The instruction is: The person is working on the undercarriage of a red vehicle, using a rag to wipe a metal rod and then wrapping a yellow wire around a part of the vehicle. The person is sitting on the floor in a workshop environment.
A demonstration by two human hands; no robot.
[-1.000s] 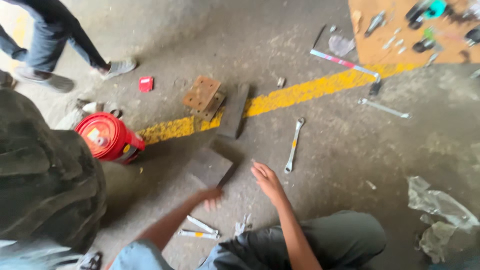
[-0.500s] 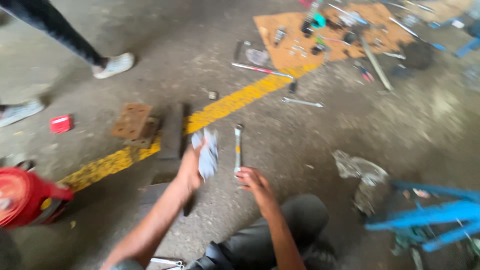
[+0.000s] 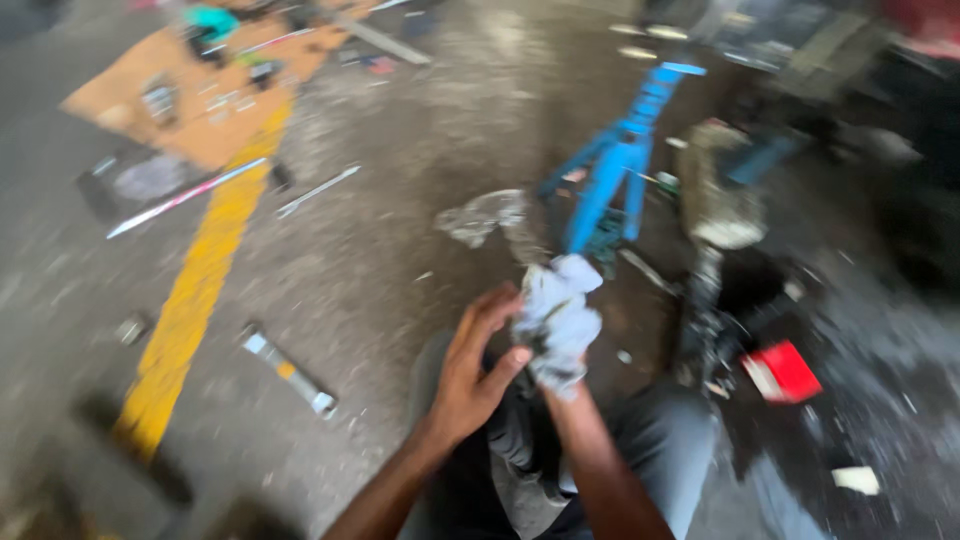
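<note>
A crumpled white rag (image 3: 558, 318) sits bunched in front of my knees, over a grey concrete floor. My left hand (image 3: 478, 366) cups the rag from the left, thumb against it. My right hand (image 3: 556, 378) is wrapped inside the rag, so only its wrist and forearm show. The picture is blurred by head motion.
A yellow floor line (image 3: 195, 295) runs at the left, with a wrench (image 3: 288, 370) beside it. A cardboard sheet with tools (image 3: 190, 95) lies far left. A blue metal stand (image 3: 615, 165), a crumpled plastic sheet (image 3: 480, 215) and a red box (image 3: 782, 370) lie ahead and right.
My view has swung right: the red bucket and other people's legs are gone. The rag went from my left hand alone to both hands, close to my knees.
</note>
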